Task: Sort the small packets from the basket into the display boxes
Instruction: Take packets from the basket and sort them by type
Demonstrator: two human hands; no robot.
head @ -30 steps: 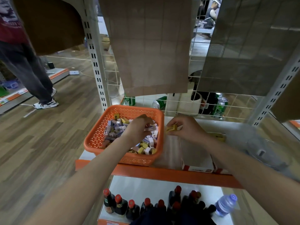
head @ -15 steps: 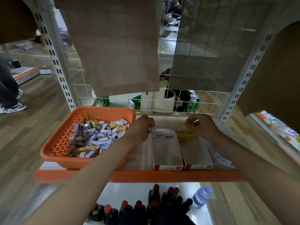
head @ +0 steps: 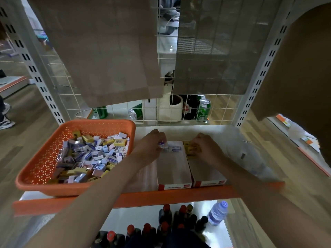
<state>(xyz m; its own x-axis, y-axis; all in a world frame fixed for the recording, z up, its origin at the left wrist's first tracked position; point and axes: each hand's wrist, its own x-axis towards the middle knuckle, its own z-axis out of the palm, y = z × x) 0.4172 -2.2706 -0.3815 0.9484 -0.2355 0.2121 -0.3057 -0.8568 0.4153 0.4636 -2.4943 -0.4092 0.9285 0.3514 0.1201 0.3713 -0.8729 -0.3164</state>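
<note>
Both arms stretched forward
Left hand pinches a small packet; right hand, just beside, curls its fingers downward

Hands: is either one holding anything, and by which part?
Left hand pinches a white packet at one end, over the left box. Right hand rests on yellow packets in the right box; any grip cannot be told.
</note>
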